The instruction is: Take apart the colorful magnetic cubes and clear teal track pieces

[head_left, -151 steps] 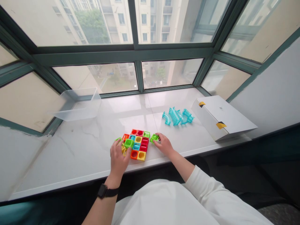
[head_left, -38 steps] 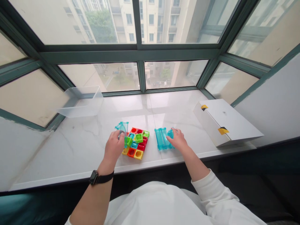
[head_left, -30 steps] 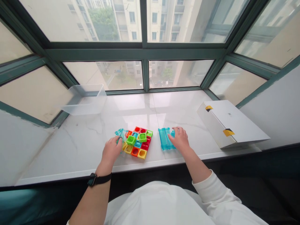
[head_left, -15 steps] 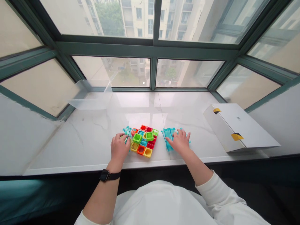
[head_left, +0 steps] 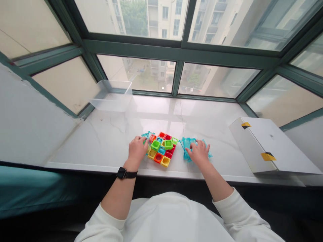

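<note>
My left hand (head_left: 137, 149) has its fingers bent together at a translucent blue plastic piece (head_left: 148, 134), left of the colourful blocks; part of this piece is hidden by the fingers. Touching its right side is a flat cluster of hollow square plastic blocks (head_left: 158, 157) in red, orange, yellow, blue and green. Two green blocks (head_left: 168, 145) sit raised on top of it. On the right, my right hand (head_left: 199, 153) rests with fingers spread over a group of translucent blue plastic pieces (head_left: 186, 143). Its palm covers some of them.
A clear plastic bin (head_left: 113, 101) stands at the back left by the window. At the right is a white box (head_left: 275, 144) with yellow-and-black tape. All lie on a white marbled sill (head_left: 101, 144) with a front edge near my body.
The view has shifted and tilted slightly, so everything sits a bit further right. Both hands stay at the same pieces; the right fingers have moved a little over the blue ones.
</note>
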A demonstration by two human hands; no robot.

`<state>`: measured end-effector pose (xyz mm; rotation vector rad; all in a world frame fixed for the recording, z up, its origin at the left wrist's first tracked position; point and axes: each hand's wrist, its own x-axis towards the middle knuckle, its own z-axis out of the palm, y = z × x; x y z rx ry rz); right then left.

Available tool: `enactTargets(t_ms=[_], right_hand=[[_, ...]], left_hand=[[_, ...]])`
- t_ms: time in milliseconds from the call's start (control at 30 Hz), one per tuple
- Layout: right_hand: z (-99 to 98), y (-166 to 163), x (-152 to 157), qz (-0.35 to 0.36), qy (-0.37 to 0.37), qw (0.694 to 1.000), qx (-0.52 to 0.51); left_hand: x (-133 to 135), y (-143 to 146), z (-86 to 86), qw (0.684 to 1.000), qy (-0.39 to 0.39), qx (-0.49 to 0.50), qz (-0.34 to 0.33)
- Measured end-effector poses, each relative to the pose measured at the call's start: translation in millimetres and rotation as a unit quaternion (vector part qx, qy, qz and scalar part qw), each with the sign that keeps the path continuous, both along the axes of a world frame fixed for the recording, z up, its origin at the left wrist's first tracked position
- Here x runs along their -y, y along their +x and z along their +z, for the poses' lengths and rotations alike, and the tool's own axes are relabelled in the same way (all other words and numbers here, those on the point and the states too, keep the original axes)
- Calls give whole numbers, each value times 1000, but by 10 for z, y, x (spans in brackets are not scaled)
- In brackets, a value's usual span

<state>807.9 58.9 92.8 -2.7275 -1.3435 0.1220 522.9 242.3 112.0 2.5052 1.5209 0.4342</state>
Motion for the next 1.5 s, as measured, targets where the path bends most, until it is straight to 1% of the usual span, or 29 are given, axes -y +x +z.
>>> enactTargets(t_ms=[133, 300, 400, 500, 600, 700, 800, 867, 933, 1067, 1167, 1267, 1400, 1500], right_hand=[[-53, -10, 3, 8, 40, 999, -2], [-129, 55, 36, 3, 83, 996, -32], [-121, 125, 65, -14, 116, 992, -50], [-44, 170, 67, -8, 177, 982, -70], [96, 130, 11, 34, 249, 962, -103], [269, -26, -119, 79, 286, 942, -160], [412, -267, -326, 118, 296, 925, -209], [452, -436, -492, 142, 293, 920, -218], [435, -581, -654, 152, 276, 926, -208], [293, -744, -867, 145, 199, 957, -155], [196, -761, -899, 138, 168, 967, -135], [168, -736, -872, 138, 171, 966, -134], [208, -663, -792, 156, 209, 954, -151], [231, -518, -678, 177, 248, 939, -157]], left_hand=[[19, -5, 59, 1000, 7, -22, 1], [21, -43, 112, 999, 40, 15, 27], [6, -20, 133, 999, 24, 31, 34], [5, 58, 141, 999, -15, 29, 25], [19, 138, 128, 999, -42, 13, 16], [36, 179, 102, 999, -37, 1, 27], [53, 197, 85, 998, -27, -6, 49], [65, 204, 86, 998, -23, -7, 62], [75, 207, 91, 997, -22, -5, 71], [82, 184, 82, 998, -31, 9, 61], [80, 160, 43, 998, -31, 19, 45], [78, 156, -5, 998, -25, 28, 43], [99, 172, -32, 997, -23, 37, 56], [133, 169, -14, 997, -30, 42, 60]])
